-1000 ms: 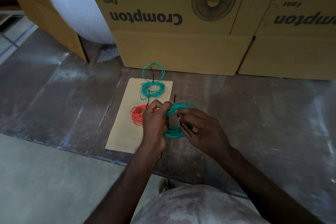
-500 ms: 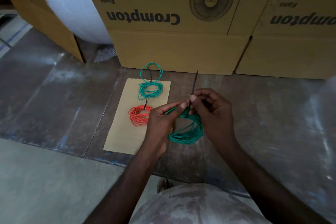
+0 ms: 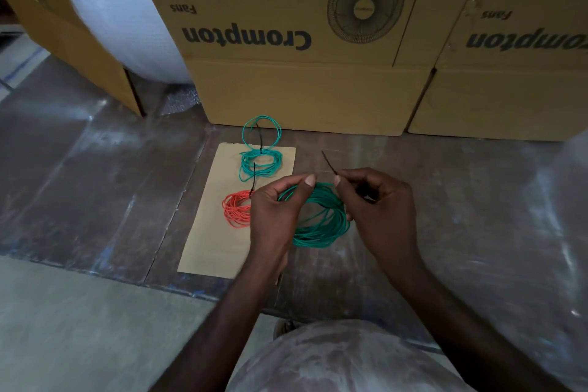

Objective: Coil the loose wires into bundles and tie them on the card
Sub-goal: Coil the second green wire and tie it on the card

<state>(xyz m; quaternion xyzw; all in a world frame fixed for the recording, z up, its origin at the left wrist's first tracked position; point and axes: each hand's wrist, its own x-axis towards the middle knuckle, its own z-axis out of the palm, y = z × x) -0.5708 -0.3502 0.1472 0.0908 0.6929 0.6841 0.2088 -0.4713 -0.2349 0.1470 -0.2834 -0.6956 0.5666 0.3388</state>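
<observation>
So right now I've got the third bundle in the air, a coil of thin green wire (image 3: 321, 216), held up just above the floor to the right of the flat tan cardboard card (image 3: 208, 232). My left hand (image 3: 275, 216) has its grip pinched on the top of the coil, thumb and forefinger closed on the strands. My right hand (image 3: 378, 200) has a narrow grip on a thin black tie (image 3: 329, 163), which sticks up and away from my fingertips. Can't tell from here whether the tie is already looped through the coil or only held beside it.

Progress check: two bundles are on the card already. The smaller green wire bundle (image 3: 260, 162) sits at the far end, with one loose loop hanging over the card's edge toward the brown Crompton fan cartons (image 3: 302, 41), and it has a black tie standing up from it. The orange-red wire bundle (image 3: 237, 208) lies in the middle of the card, partly behind my left hand, also with a black tie at its top.

So I reckon I'm roughly two-thirds in. Left to do: cinch this tie round the green coil and fix it onto the near, bare end of the card. No other loose wire in view.
</observation>
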